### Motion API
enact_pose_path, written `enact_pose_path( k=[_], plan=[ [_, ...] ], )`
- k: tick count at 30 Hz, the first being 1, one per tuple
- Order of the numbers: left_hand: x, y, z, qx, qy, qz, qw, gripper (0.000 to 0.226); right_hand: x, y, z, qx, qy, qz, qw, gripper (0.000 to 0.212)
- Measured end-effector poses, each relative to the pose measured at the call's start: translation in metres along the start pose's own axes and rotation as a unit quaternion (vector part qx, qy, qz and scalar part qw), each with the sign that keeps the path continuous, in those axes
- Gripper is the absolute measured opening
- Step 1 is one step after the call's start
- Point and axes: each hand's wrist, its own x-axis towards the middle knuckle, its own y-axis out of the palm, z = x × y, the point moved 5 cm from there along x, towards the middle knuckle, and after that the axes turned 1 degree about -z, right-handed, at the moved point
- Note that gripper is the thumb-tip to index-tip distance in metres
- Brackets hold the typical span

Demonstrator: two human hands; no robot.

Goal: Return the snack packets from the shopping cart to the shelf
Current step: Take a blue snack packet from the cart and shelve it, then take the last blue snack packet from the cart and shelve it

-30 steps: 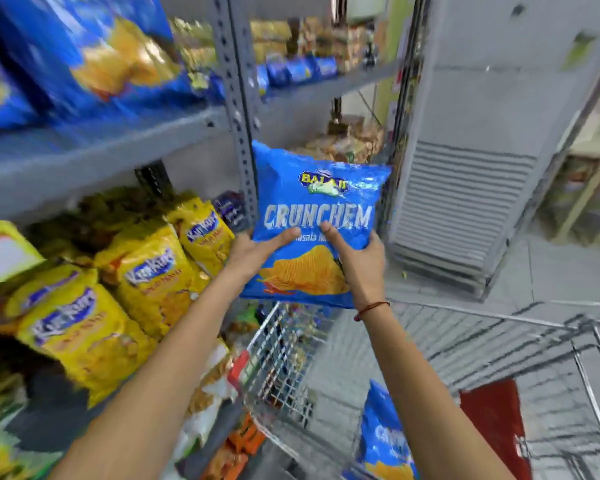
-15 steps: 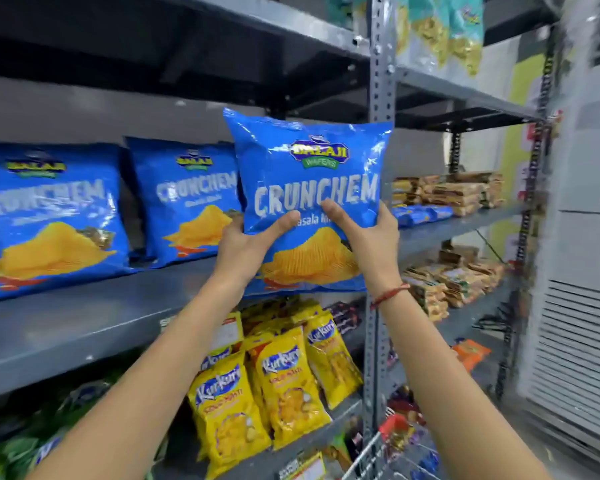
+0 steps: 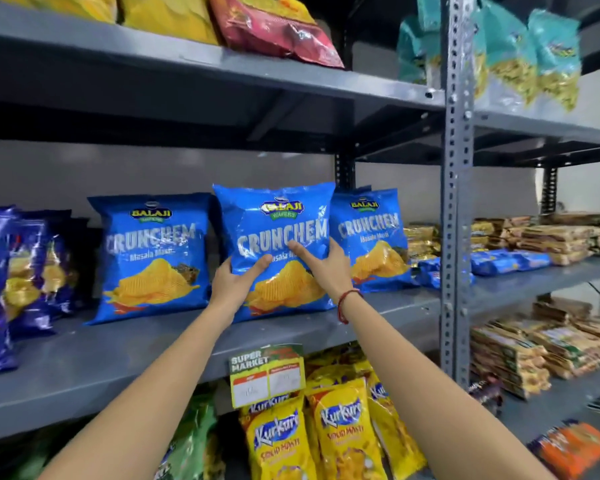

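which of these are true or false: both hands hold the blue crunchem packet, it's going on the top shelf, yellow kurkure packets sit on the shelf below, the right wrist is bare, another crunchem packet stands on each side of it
1. Both hands hold the blue Crunchem packet. True: the left hand and the right hand grip its lower half.
2. It is going on the top shelf. False: it is at the middle shelf; the top shelf carries yellow and red packets.
3. Yellow Kurkure packets sit on the shelf below. True.
4. The right wrist is bare. False: it wears a red thread band.
5. Another Crunchem packet stands on each side. True: one on the left, one on the right.
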Motion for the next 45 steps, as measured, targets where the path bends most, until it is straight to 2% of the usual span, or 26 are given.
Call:
enact_pose_path(
  k=[2,4,6,10,14,17,20,22,28,32,36,40,43,45],
  plan=[
    [0.005,-0.001,0.009,0.024,-0.011,-0.002,1.0,0.073,0.004,0.008,-0.006,-0.004,0.016,0.012,1.0,0.079],
    [0.01,-0.002,0.018,0.051,-0.035,-0.002,0.998,0.102,0.005,0.014,-0.013,-0.008,0.023,0.016,1.0,0.094],
    [0.012,-0.003,0.022,0.072,-0.051,-0.004,0.996,0.114,0.003,0.015,-0.017,-0.008,0.028,0.014,0.999,0.093],
    [0.003,-0.008,0.01,0.122,0.012,-0.05,0.991,0.092,-0.009,0.007,-0.018,0.016,-0.002,-0.012,1.0,0.078],
    [-0.021,-0.006,-0.013,0.145,0.153,-0.123,0.97,0.069,-0.027,-0.022,-0.038,0.03,0.011,-0.073,0.997,0.063],
    [-0.058,0.015,-0.028,0.147,0.255,-0.117,0.949,0.046,-0.053,-0.056,-0.05,0.047,0.006,-0.11,0.993,0.047],
    [-0.102,0.053,-0.025,0.15,0.329,-0.049,0.931,0.033,-0.086,-0.092,-0.073,0.03,0.005,-0.149,0.988,0.035],
    [-0.128,0.083,-0.008,0.138,0.332,0.01,0.933,0.032,-0.111,-0.118,-0.094,0.002,0.015,-0.174,0.985,0.032],
    [-0.204,0.183,0.08,0.125,0.258,0.201,0.937,0.031,-0.192,-0.193,-0.173,-0.058,0.126,-0.245,0.96,0.034],
    [-0.268,0.242,0.156,0.153,0.175,0.339,0.912,0.032,-0.264,-0.245,-0.24,-0.105,0.224,-0.292,0.924,0.023],
    [-0.332,0.285,0.218,0.176,0.105,0.453,0.867,0.032,-0.341,-0.288,-0.31,-0.148,0.338,-0.316,0.874,0.032],
    [-0.397,0.31,0.275,0.211,0.029,0.543,0.812,0.037,-0.429,-0.318,-0.374,-0.133,0.472,-0.323,0.81,0.043],
    [-0.445,0.32,0.322,0.246,-0.049,0.621,0.742,0.043,-0.5,-0.333,-0.419,-0.15,0.567,-0.301,0.752,0.07],
    [-0.476,0.323,0.355,0.271,-0.079,0.663,0.693,0.049,-0.546,-0.337,-0.441,-0.161,0.63,-0.274,0.708,0.073]
  ],
)
